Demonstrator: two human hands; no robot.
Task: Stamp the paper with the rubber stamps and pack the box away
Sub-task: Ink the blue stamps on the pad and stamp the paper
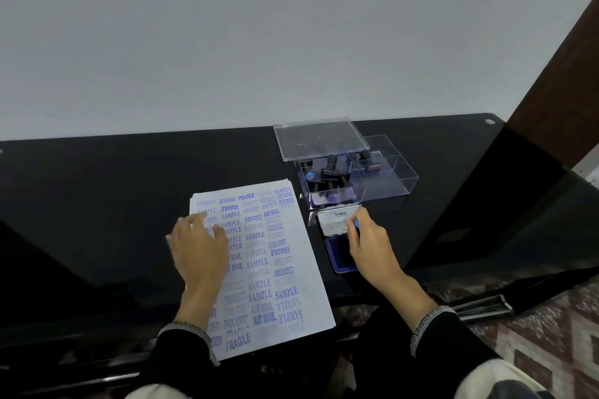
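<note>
Inking step: right hand (366, 243) pinches a stamp (356, 223) over the ink pad (338, 257); left hand (197, 246), fingers flat, steadies the paper (278, 269). Next, likely a press onto a bare patch.

Stamp-covered paper (275, 269) lies beside the open clear box (382, 181) of stamps (330, 172).

wall (259, 26): plain, pale grey, evenly lit | table (97, 188): glossy black top, set against the wall | floor (551, 350): red-and-cream patterned, lower right | panel (567, 74): dark brown wood, right edge
</note>
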